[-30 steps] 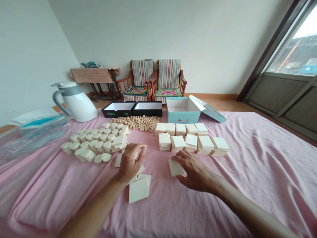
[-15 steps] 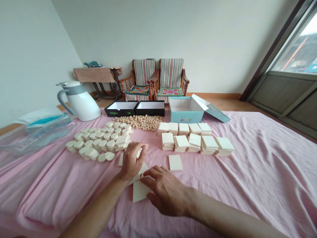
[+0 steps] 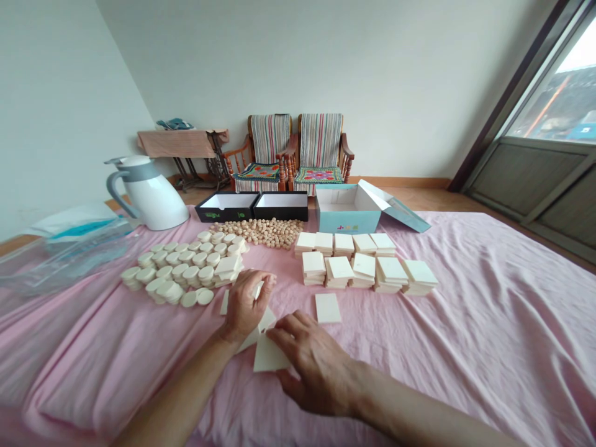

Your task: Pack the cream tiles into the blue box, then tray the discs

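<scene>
My left hand (image 3: 246, 302) is curled over a few loose cream square tiles, its fingers pinched on one tile at its tips. My right hand (image 3: 313, 362) lies across the lower middle of the pink cloth, fingers and thumb closing on the edges of a tilted cream square tile (image 3: 267, 356). One single tile (image 3: 328, 308) lies flat just right of both hands. Beyond it stand stacks of square tiles (image 3: 367, 266) in two rows.
Round cream discs (image 3: 184, 270) are grouped at the left, small wooden beads (image 3: 263, 231) behind them. Two black boxes (image 3: 254, 206), an open teal box (image 3: 349, 208), a white jug (image 3: 149, 192) and clear plastic bags (image 3: 56, 248) stand along the back and left of the pink cloth (image 3: 465, 323).
My right hand left a single tile on the cloth, swung left toward my left hand and took hold of a loose tile, which has tilted. My left hand has barely moved.
</scene>
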`<state>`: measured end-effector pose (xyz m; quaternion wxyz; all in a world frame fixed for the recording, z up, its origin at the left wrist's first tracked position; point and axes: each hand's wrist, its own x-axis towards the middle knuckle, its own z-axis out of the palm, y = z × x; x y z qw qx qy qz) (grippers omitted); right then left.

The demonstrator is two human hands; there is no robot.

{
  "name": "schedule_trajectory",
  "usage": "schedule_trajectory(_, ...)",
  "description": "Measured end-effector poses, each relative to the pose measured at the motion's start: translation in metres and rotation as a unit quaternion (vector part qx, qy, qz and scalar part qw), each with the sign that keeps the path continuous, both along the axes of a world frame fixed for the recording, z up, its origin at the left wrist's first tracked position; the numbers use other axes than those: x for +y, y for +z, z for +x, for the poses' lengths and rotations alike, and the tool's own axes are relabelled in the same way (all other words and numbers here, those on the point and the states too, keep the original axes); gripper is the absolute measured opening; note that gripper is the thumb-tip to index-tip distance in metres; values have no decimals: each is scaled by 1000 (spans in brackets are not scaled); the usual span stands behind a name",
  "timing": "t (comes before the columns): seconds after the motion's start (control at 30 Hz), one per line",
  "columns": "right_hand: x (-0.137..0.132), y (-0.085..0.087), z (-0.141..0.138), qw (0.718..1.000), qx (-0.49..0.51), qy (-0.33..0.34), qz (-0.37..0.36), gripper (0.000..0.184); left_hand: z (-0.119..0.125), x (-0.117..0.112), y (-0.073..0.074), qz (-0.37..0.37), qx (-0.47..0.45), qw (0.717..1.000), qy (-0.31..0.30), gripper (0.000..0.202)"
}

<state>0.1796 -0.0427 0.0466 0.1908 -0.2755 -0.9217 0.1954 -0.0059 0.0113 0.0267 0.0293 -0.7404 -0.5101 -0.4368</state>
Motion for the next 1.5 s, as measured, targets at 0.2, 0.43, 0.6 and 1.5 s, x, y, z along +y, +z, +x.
schedule_trajectory(0.2,24,-6,37,984,40,-173,5,37,0,0,-1,6,0,1000,-4,21)
schedule_trajectory(0.43,37,-24,50,950,36,-310,9,28,0,1,-1,7,1,1000,-11,20)
schedule_trajectory(0.6,39,-24,58,943,15,-332,22,21,0,1,-1,4,3,1000,-6,22)
schedule_trajectory(1.5,38,-20,51,986,64,-148,41,34,-2,0,1,0,1,1000,-9,23)
